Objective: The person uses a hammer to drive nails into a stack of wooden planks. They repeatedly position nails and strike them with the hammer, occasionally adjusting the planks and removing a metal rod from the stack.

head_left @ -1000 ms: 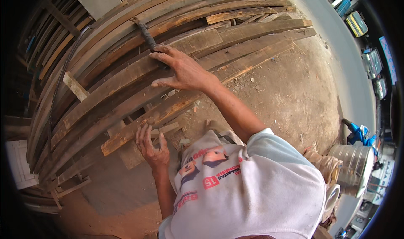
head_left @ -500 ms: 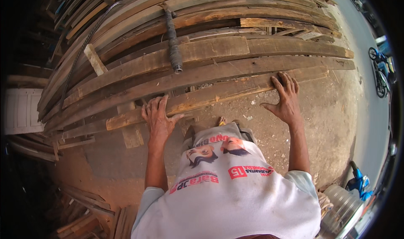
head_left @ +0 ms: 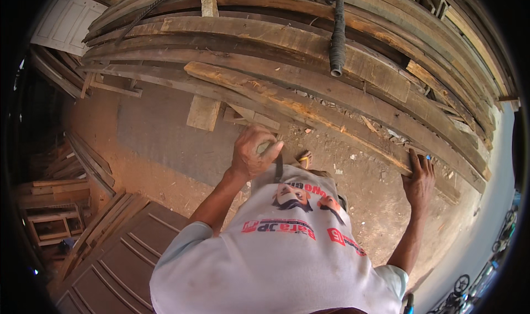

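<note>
A rough brown wooden beam [head_left: 309, 112] lies slanting in front of me along the near side of the timber stack, its worn left end lighter than the rest. Near that beam's right part, my right hand [head_left: 420, 184] curls its fingers over the top edge, thumb at the near side. My left hand [head_left: 255, 152] is off the wood, close to my waist, its fingers curled toward the thumb. A dark narrow strip shows just beside it; whether the hand holds this, or something else, is unclear.
Long stacked planks [head_left: 221, 32] fill the far side. A dark wrapped rod [head_left: 338, 38] juts over them. A short board [head_left: 203, 113] pokes out below. Brown panels [head_left: 132, 253] lean at lower left, a white door [head_left: 69, 21] stands upper left, and motorbikes [head_left: 461, 286] line the road.
My left hand has left the beam and drawn back toward my waist, its fingers now curled. My right hand, spread before, now grips the beam farther right. The view has turned.
</note>
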`<action>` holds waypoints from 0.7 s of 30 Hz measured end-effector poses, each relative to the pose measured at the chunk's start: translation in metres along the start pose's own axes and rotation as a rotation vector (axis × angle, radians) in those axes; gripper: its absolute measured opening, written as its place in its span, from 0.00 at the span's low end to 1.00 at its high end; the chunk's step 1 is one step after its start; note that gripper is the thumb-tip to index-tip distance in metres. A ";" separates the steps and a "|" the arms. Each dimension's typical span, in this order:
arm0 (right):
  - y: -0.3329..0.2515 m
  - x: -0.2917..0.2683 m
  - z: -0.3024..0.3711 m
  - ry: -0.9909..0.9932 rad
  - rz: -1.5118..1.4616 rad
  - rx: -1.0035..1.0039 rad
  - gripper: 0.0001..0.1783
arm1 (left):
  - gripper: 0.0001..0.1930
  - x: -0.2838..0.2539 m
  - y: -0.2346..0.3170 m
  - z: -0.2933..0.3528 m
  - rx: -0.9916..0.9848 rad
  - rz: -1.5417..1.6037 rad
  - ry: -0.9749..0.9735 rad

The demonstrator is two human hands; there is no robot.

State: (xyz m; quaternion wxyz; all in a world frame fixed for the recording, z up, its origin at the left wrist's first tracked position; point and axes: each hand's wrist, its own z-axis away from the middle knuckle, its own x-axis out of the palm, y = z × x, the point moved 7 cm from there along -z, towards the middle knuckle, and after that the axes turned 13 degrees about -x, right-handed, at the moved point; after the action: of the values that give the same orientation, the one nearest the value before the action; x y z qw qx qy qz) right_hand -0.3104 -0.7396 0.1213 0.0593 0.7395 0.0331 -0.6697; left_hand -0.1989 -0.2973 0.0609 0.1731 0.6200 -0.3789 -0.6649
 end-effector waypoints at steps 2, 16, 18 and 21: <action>-0.010 -0.016 0.006 -0.025 -0.017 0.011 0.42 | 0.36 0.032 -0.033 0.036 -0.285 0.235 -0.248; -0.068 -0.064 0.051 -0.144 -0.072 0.010 0.40 | 0.59 0.106 -0.048 -0.010 -0.566 1.796 -0.194; -0.064 -0.041 0.056 -0.099 -0.099 0.029 0.40 | 0.58 0.111 -0.051 -0.014 -0.565 1.830 -0.173; -0.052 0.007 0.059 -0.130 -0.087 0.081 0.38 | 0.58 0.122 -0.054 -0.011 -0.559 1.941 -0.155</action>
State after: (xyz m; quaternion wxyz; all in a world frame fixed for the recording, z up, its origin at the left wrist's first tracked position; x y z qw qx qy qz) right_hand -0.3742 -0.6958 0.1066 0.0020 0.6942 0.0341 -0.7190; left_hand -0.1963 -0.3512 -0.0617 0.7525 -0.0634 -0.5603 -0.3403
